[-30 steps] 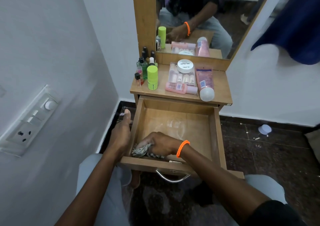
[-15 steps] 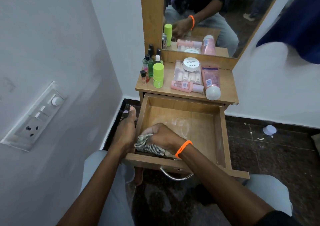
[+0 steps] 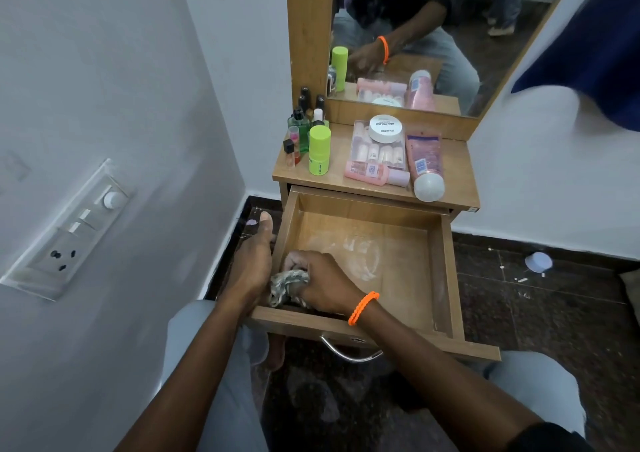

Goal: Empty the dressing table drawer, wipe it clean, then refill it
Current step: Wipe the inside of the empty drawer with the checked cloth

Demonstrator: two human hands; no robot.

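The wooden drawer [image 3: 445, 271] of the dressing table stands pulled out, with nothing in it but my hand and a cloth. White smears mark its floor. My right hand [image 3: 323, 287], with an orange wristband, is shut on a crumpled grey patterned cloth [image 3: 287, 283] pressed into the drawer's front left corner. My left hand [image 3: 251, 264] lies flat against the outside of the drawer's left wall, thumb pointing up. On the tabletop [image 3: 457, 174] lie the cosmetics: a green bottle [image 3: 319, 155], small dark bottles [image 3: 299, 129], a clear nail kit box [image 3: 379, 146] with a white jar [image 3: 385, 127] on it, and pink tubes [image 3: 424, 160].
A mirror [image 3: 433, 36] rises behind the tabletop and reflects my arm. The white wall with a switch panel [image 3: 69, 233] is close on the left. A dark stone floor with a white lid [image 3: 538, 261] and scraps lies to the right. A metal handle [image 3: 349, 353] hangs under the drawer front.
My right hand has pushed the cloth slightly left and further into the drawer's front left corner. The left hand keeps its hold on the drawer's side.
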